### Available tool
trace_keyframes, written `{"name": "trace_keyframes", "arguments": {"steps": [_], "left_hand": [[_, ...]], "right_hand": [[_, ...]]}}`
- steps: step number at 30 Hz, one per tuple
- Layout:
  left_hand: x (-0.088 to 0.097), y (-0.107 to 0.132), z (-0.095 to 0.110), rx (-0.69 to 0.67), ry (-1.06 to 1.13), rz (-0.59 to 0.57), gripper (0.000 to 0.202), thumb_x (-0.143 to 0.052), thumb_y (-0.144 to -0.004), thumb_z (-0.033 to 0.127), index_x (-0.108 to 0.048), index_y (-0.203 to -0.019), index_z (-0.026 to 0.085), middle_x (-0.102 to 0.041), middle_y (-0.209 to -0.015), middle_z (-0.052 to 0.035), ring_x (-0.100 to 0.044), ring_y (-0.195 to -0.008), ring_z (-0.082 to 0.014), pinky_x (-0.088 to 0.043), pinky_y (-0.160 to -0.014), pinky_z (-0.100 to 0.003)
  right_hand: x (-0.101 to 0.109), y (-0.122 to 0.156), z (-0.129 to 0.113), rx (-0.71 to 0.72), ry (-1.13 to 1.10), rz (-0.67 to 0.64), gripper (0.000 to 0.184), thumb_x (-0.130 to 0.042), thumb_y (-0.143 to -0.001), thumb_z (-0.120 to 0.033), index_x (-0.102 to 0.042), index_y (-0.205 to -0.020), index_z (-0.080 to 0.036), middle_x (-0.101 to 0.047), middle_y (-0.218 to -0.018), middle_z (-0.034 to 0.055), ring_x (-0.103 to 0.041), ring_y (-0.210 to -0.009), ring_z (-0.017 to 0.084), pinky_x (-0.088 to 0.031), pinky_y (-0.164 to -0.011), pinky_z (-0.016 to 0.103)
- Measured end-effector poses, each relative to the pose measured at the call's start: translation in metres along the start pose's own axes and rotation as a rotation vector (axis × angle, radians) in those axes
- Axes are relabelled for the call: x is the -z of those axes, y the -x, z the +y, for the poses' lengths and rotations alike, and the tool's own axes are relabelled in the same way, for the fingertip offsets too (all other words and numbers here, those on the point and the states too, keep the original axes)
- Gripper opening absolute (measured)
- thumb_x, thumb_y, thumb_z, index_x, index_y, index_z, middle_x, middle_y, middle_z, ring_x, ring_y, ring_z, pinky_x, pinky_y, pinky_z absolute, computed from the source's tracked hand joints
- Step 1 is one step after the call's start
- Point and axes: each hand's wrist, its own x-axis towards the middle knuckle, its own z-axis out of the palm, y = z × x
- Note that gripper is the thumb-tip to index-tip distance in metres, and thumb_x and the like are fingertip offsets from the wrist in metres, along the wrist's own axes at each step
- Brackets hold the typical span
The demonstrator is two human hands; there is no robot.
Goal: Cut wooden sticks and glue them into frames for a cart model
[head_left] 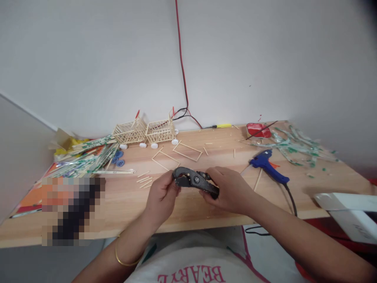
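Note:
My right hand [228, 188] is wrapped round the handles of black cutting pliers [193, 179], held just above the wooden table [123, 204]. My left hand [161, 196] is closed in a pinch right at the pliers' jaws; whatever it pinches is too small to make out. Loose thin wooden sticks [145, 181] lie on the table just left of my hands. Two rectangular stick frames [176, 154] lie flat behind the pliers.
Two small stick carts with white wheels [144, 133] stand at the wall. A blue glue gun [269, 167] with its cord lies to the right. Green wrappers [294, 147] litter the right, stick packets [88, 159] the left. A white box [347, 212] sits at the right edge.

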Motion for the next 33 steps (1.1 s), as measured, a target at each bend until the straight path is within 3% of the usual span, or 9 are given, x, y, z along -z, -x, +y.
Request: {"name": "trace_keyframes", "arguments": {"steps": [12,24,33], "left_hand": [[-0.004,-0.0008,0.0016,0.033,0.023,0.041,0.022,-0.046,-0.087,0.031,-0.056,-0.075,0.017,-0.05,-0.062,0.0009,-0.045,-0.059,-0.0108,-0.036,-0.056,-0.022],[-0.0055,-0.0035,0.004,0.026,0.002,0.046,0.022,-0.044,-0.087,0.03,-0.055,-0.073,0.016,-0.048,-0.06,0.0019,-0.044,-0.058,-0.0107,-0.037,-0.057,-0.022],[-0.0058,-0.0013,-0.0043,0.04,0.044,0.014,0.02,-0.046,-0.087,0.029,-0.059,-0.079,0.016,-0.052,-0.063,0.0004,-0.046,-0.06,-0.0116,-0.037,-0.055,-0.022]], "right_hand": [[-0.0033,-0.001,-0.0003,0.014,0.042,-0.047,0.018,-0.05,-0.076,-0.036,-0.053,-0.081,-0.018,-0.062,-0.072,0.0044,-0.056,-0.066,0.018,-0.029,-0.056,0.026],[0.0017,-0.0032,0.0008,-0.004,-0.014,-0.073,0.023,-0.053,-0.075,-0.038,-0.048,-0.086,-0.019,-0.061,-0.08,0.0058,-0.055,-0.074,0.019,-0.034,-0.063,0.026],[0.0036,-0.003,-0.0003,-0.003,-0.02,-0.129,0.018,-0.051,-0.076,-0.036,-0.05,-0.082,-0.019,-0.063,-0.076,0.006,-0.057,-0.07,0.019,-0.032,-0.058,0.026]]}}
